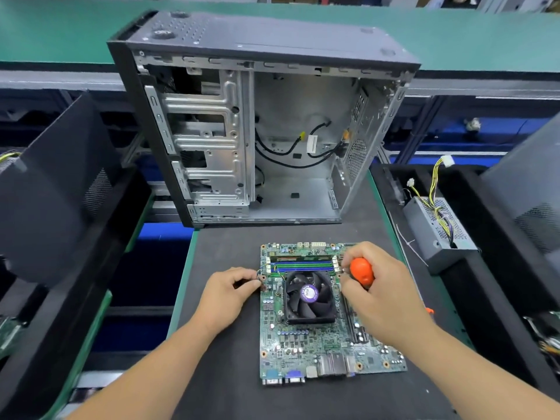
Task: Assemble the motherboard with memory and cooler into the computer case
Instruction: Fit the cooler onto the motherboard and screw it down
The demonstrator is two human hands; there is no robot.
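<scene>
While the right hand [383, 294] curls around an orange screwdriver [361, 271], the left hand [225, 294] pinches a thin wire at the motherboard [315, 338] edge. The board lies flat before the open case [266, 122]; stiff, light, fragile, it seems best lifted by its bare edges.
</scene>
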